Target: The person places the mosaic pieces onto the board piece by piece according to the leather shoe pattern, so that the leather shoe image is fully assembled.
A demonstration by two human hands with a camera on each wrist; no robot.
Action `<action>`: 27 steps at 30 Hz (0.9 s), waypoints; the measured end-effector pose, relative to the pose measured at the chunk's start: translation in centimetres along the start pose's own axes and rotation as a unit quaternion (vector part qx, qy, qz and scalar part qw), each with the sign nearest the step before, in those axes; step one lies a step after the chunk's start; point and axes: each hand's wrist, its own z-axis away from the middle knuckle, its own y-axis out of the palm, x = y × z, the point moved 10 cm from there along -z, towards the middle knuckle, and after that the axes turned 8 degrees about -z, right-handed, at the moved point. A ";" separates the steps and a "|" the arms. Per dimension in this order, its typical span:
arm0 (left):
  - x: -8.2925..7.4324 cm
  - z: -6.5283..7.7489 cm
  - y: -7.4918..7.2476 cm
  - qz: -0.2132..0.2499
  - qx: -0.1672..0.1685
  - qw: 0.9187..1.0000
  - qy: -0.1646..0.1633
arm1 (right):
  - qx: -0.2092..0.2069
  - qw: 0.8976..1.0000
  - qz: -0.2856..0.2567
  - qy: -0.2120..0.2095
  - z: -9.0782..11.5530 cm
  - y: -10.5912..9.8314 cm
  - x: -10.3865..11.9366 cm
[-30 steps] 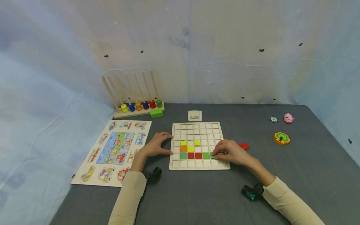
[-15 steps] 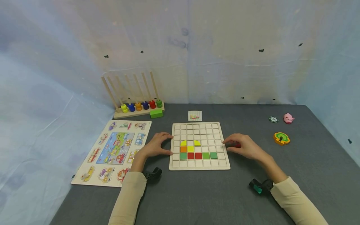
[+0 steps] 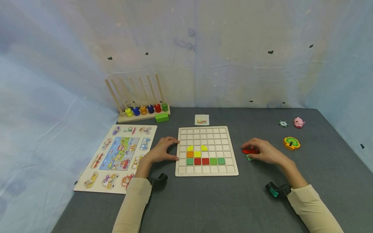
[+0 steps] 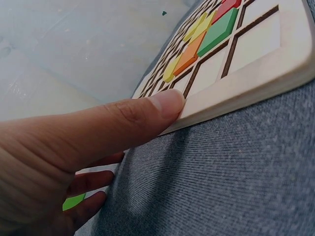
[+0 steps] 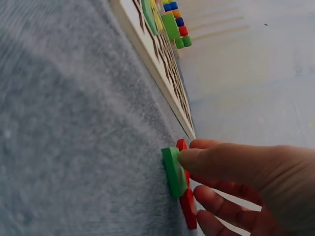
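Observation:
A wooden grid board (image 3: 214, 132) lies mid-table with yellow, orange, green and red tiles set in its lower squares. At its left edge rests my left hand (image 3: 161, 150), thumb and fingers spread apart. The left wrist view shows that thumb (image 4: 128, 118) touching the board's rim. Right of the board, my right hand (image 3: 263, 151) is over a few loose tiles. Its thumb touches a green tile (image 5: 174, 172) in the right wrist view, while the fingers reach behind the red tiles (image 5: 188, 209). The hand partly hides these tiles in the head view.
A small pattern card (image 3: 202, 119) lies behind the board. To the left are a picture puzzle (image 3: 119, 152), a pegged bead stand (image 3: 140, 117) and a green block (image 3: 162, 117). On the right sit a pink pig (image 3: 299, 122), a poker chip (image 3: 283, 123) and a tree piece (image 3: 291, 143).
My right hand let go of a green tile in the board's right part and moved right to the loose tiles. The left hand stays at the board's edge.

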 end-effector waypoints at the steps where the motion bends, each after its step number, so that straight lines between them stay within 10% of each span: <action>1: 0.0 0.0 0.0 0.001 0.000 1.000 0.000 | -0.001 1.000 -0.001 0.000 0.0 0.0 -0.1; 27: -0.2 0.1 -0.1 0.001 -0.001 1.000 0.004 | 0.004 0.995 0.056 0.080 0.5 -1.2 -2.5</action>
